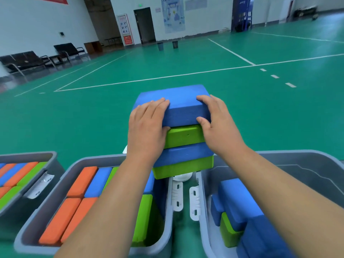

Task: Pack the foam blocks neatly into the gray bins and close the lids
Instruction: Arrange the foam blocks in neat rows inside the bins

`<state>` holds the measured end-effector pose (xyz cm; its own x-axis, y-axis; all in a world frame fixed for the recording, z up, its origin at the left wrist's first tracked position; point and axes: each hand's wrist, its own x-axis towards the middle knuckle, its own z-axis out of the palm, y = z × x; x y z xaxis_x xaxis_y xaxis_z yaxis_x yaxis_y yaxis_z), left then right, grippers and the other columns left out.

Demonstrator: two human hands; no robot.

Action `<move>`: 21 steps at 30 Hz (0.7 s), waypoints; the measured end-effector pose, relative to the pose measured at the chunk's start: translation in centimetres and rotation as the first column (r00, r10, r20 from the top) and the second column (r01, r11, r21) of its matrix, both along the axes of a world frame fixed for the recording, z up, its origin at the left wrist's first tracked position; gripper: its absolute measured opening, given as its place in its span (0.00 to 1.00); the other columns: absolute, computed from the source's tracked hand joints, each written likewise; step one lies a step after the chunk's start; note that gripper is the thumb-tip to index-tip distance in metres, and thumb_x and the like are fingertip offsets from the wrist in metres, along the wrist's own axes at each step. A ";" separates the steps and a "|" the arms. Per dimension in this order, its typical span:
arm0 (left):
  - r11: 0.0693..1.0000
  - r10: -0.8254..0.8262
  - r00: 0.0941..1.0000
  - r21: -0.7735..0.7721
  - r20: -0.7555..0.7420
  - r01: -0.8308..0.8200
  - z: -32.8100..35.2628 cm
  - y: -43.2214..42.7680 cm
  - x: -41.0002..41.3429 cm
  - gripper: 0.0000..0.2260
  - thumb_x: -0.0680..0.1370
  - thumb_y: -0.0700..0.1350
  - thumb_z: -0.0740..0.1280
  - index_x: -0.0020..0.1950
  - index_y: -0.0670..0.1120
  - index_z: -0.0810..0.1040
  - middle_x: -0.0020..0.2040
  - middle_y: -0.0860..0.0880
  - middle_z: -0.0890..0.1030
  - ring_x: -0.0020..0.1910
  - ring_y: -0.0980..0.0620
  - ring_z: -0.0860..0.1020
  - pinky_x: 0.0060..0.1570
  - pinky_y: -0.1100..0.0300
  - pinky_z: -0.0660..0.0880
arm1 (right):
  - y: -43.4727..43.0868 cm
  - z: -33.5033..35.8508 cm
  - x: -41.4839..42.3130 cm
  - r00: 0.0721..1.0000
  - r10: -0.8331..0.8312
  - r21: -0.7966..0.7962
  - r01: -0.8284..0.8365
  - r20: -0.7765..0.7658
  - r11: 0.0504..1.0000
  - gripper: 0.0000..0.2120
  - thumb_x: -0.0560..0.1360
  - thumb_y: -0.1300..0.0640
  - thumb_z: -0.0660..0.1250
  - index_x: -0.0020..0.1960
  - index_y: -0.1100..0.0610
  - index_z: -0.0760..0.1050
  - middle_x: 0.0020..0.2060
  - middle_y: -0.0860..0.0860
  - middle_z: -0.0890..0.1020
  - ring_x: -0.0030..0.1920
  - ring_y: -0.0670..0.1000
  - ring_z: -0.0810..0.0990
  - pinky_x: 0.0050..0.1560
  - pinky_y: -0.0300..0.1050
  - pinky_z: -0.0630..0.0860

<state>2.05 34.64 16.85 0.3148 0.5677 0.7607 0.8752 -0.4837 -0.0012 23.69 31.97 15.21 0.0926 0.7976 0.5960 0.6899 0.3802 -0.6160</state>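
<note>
I hold a stack of foam blocks in the air above the gap between two gray bins: a blue block [178,105] on top, a green block [184,135] under it, then another blue and another green. My left hand [147,125] grips the stack's left side, fingers curled over the top blue block. My right hand [217,123] grips the right side, thumb on the blue block's front. The middle gray bin [28,237] holds orange, blue and green blocks packed in rows. The right gray bin [307,161] holds a few loose blue and green blocks.
A third gray bin [54,159] at the left edge is filled with blocks. White lid latches [177,196] hang between the middle and right bins. The bins stand on a green sports floor with white lines; benches and trash cans stand far off.
</note>
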 end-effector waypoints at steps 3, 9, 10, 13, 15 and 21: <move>0.999 -0.030 0.999 0.030 -0.010 0.030 -0.3 -0.5 0.1 0.32 0.71 0.42 0.76 0.75 0.49 0.73 0.74 0.52 0.74 0.71 0.46 0.71 0.73 0.46 0.64 | -0.3 -0.4 0.2 1.000 -0.021 0.064 0.020 0.009 0.998 0.26 0.80 0.64 0.68 0.76 0.52 0.67 0.73 0.54 0.69 0.76 0.51 0.65 0.78 0.45 0.60; 0.997 -0.079 0.996 0.011 0.034 0.079 -0.9 -0.7 0.0 0.31 0.73 0.39 0.72 0.76 0.48 0.72 0.76 0.51 0.72 0.75 0.45 0.69 0.77 0.44 0.59 | -0.3 -0.4 -0.4 0.997 -0.056 0.074 0.053 0.050 0.996 0.27 0.80 0.63 0.68 0.77 0.55 0.66 0.73 0.54 0.70 0.76 0.52 0.65 0.78 0.49 0.60; 0.994 -0.105 0.994 0.002 0.042 0.105 -0.9 -0.8 -0.1 0.30 0.73 0.38 0.71 0.76 0.47 0.72 0.77 0.51 0.72 0.76 0.45 0.68 0.78 0.43 0.58 | -0.4 -0.3 -0.3 0.996 -0.066 0.064 0.062 0.058 0.996 0.28 0.80 0.61 0.68 0.78 0.54 0.65 0.74 0.53 0.69 0.77 0.52 0.65 0.78 0.51 0.61; 0.976 -0.211 0.974 -0.033 0.088 0.215 -1.0 -1.5 -0.2 0.29 0.73 0.34 0.67 0.75 0.45 0.73 0.77 0.49 0.72 0.77 0.45 0.67 0.78 0.44 0.59 | -1.2 -0.6 0.4 0.994 -0.103 0.038 0.101 0.044 0.994 0.34 0.80 0.58 0.70 0.82 0.49 0.58 0.76 0.51 0.67 0.75 0.53 0.68 0.76 0.55 0.67; 0.959 -0.270 0.955 -0.049 0.126 0.278 -1.4 -2.4 0.1 0.27 0.74 0.34 0.66 0.73 0.44 0.74 0.75 0.49 0.73 0.77 0.45 0.67 0.77 0.46 0.63 | -1.9 -1.2 1.4 0.984 -0.176 -0.046 0.175 0.001 0.983 0.37 0.80 0.54 0.69 0.83 0.48 0.54 0.77 0.50 0.64 0.73 0.54 0.72 0.74 0.55 0.69; 0.863 -0.389 0.908 -0.284 0.155 0.418 -4.4 -5.3 2.8 0.16 0.79 0.39 0.65 0.66 0.49 0.76 0.62 0.52 0.78 0.61 0.48 0.75 0.58 0.48 0.75 | -3.4 -3.6 5.3 0.927 -0.350 -0.427 0.374 0.135 0.823 0.34 0.79 0.56 0.65 0.81 0.60 0.58 0.76 0.61 0.66 0.73 0.60 0.70 0.74 0.54 0.67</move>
<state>4.88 29.31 12.43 0.5057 0.6126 0.6074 0.5926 -0.7584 0.2714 29.00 28.54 11.61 0.4065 0.8903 0.2050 0.7581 -0.2035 -0.6196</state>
